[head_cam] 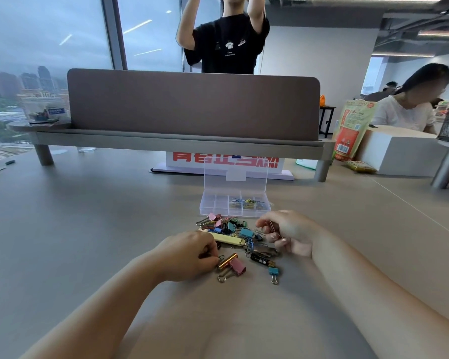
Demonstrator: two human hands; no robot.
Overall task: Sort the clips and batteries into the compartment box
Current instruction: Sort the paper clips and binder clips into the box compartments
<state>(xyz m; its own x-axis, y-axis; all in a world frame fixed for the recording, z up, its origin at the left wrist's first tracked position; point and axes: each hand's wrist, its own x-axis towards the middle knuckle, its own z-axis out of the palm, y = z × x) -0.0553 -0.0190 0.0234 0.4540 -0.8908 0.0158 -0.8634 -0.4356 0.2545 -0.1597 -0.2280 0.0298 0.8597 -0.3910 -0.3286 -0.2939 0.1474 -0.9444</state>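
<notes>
- A small green wire paper clip (221, 257) is pinched by the fingers (211, 253) of the left hand (189, 255), beside a gold cylindrical battery (227, 260).
- A reddish wire paper clip (271, 226) is gripped in the right hand (289, 234).
- The clear plastic compartment box (213, 203) is set open on the bench (88, 229), just behind the mixed pile of clips (231, 226).

left fingertips (213, 257) hidden; pile (231, 229) blurred

Both bare arms reach forward over the table (88, 229) from its near edge. The left hand (189, 255) lies palm down, its curled fingers pinching a green clip (221, 257). The right hand (288, 234) has its fingers curled, holding a red clip (271, 226).
</notes>
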